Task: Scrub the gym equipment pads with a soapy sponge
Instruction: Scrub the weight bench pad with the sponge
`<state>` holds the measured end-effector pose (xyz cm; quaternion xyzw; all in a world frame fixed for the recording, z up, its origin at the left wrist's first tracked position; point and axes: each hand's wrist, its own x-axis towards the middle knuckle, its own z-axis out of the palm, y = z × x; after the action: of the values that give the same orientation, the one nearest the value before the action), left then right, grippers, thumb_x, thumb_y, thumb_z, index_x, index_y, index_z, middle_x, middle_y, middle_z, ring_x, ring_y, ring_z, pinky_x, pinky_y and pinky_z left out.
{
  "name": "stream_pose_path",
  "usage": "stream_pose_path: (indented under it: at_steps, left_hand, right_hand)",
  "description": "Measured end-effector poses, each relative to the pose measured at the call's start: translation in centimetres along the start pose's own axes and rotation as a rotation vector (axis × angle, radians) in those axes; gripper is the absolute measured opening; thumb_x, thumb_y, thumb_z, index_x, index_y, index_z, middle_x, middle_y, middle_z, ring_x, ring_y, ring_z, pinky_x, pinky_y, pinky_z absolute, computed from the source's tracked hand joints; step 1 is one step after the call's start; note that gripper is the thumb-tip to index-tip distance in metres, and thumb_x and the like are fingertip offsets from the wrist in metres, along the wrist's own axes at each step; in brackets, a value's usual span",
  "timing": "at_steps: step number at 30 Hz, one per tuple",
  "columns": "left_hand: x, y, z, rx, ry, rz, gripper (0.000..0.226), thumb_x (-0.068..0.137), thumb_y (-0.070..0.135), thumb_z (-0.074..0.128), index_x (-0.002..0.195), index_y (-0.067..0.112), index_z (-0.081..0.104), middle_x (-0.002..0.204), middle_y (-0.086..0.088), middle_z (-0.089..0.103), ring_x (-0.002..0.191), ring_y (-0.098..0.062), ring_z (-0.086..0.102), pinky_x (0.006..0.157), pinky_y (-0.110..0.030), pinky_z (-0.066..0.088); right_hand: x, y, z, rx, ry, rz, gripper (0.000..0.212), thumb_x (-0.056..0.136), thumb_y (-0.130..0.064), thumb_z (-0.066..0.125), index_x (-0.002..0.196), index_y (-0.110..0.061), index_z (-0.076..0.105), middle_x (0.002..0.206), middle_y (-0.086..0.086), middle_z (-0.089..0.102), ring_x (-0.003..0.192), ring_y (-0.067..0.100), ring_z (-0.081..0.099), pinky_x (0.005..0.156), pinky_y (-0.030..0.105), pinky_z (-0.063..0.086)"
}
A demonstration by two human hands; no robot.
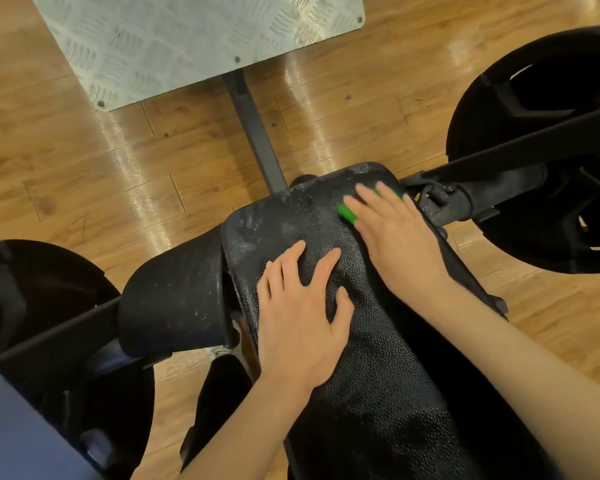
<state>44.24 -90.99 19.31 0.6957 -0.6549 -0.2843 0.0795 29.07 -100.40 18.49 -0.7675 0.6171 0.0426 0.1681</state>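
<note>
A long black textured pad [371,358] runs from the bottom of the view up to the middle, its far end wet and speckled with soap. My right hand [395,233] lies flat on a green sponge [347,212] near the pad's far right corner, fingers straight, pressing it against the pad. Only the sponge's green edges show around my fingers. My left hand [302,313] rests on the middle of the pad with its fingers spread. A black roller pad [174,296] sits just left of the long pad, dusted with pale specks.
A second roller pad [499,195] sits at the right on a black bar. Black weight plates stand at the far right [541,150] and lower left [42,306]. A metal tread plate [187,39] on a post lies ahead over the wooden floor [84,168].
</note>
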Motion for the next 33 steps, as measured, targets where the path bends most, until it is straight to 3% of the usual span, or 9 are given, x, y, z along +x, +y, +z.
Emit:
stream_pose_path:
  at_steps: [4, 10, 16, 21, 28, 33]
  left_hand:
    - [0.1, 0.0, 0.0, -0.002, 0.002, -0.001, 0.048, 0.095, 0.046, 0.038, 0.141, 0.037, 0.045, 0.145, -0.004, 0.038, 0.132, -0.024, 0.037, 0.11, -0.049, 0.034]
    - [0.0, 0.0, 0.0, 0.003, -0.006, -0.003, 0.048, 0.095, 0.046, 0.038, 0.142, 0.038, 0.044, 0.146, -0.004, 0.037, 0.133, -0.024, 0.036, 0.111, -0.05, 0.034]
    - [0.1, 0.0, 0.0, -0.001, 0.002, 0.007, 0.048, 0.095, 0.045, 0.039, 0.141, 0.036, 0.046, 0.145, -0.005, 0.039, 0.131, -0.025, 0.038, 0.11, -0.05, 0.035]
    - [0.1, 0.0, 0.0, 0.006, -0.006, 0.007, 0.048, 0.094, 0.046, 0.038, 0.141, 0.037, 0.045, 0.146, -0.005, 0.039, 0.131, -0.025, 0.038, 0.109, -0.051, 0.035]
    - [0.2, 0.0, 0.0, -0.002, 0.002, 0.008, 0.048, 0.095, 0.045, 0.038, 0.141, 0.036, 0.046, 0.145, -0.005, 0.039, 0.132, -0.024, 0.038, 0.11, -0.05, 0.035]
    - [0.1, -0.1, 0.0, 0.002, -0.007, 0.006, 0.049, 0.095, 0.045, 0.037, 0.141, 0.035, 0.047, 0.146, -0.006, 0.038, 0.132, -0.025, 0.036, 0.11, -0.05, 0.034]
  right_hand:
    - [6.7, 0.2, 0.8, 0.015, -0.07, 0.076, 0.041, 0.104, -0.018, 0.036, 0.145, -0.018, 0.041, 0.153, 0.004, 0.036, 0.146, 0.026, 0.019, 0.116, 0.048, 0.012]
    - [-1.5, 0.6, 0.0, 0.012, 0.023, 0.042, 0.04, 0.101, -0.017, 0.044, 0.14, -0.016, 0.049, 0.15, 0.006, 0.042, 0.143, 0.028, 0.028, 0.115, 0.051, 0.019]
    - [8.6, 0.9, 0.8, 0.06, -0.073, 0.15, 0.039, 0.104, -0.018, 0.035, 0.141, -0.017, 0.046, 0.151, 0.005, 0.039, 0.145, 0.027, 0.022, 0.116, 0.05, 0.013]
    - [0.2, 0.2, 0.0, 0.025, 0.043, 0.07, 0.04, 0.101, -0.016, 0.043, 0.14, -0.016, 0.049, 0.15, 0.005, 0.041, 0.144, 0.028, 0.027, 0.115, 0.052, 0.018]
    - [8.5, -0.8, 1.3, 0.023, -0.056, 0.097, 0.039, 0.104, -0.017, 0.034, 0.141, -0.019, 0.046, 0.15, 0.002, 0.041, 0.146, 0.024, 0.021, 0.116, 0.047, 0.011]
    - [0.6, -1.3, 0.7, 0.031, 0.053, -0.009, 0.041, 0.1, -0.014, 0.046, 0.14, -0.018, 0.049, 0.148, 0.005, 0.043, 0.143, 0.029, 0.028, 0.115, 0.053, 0.017]
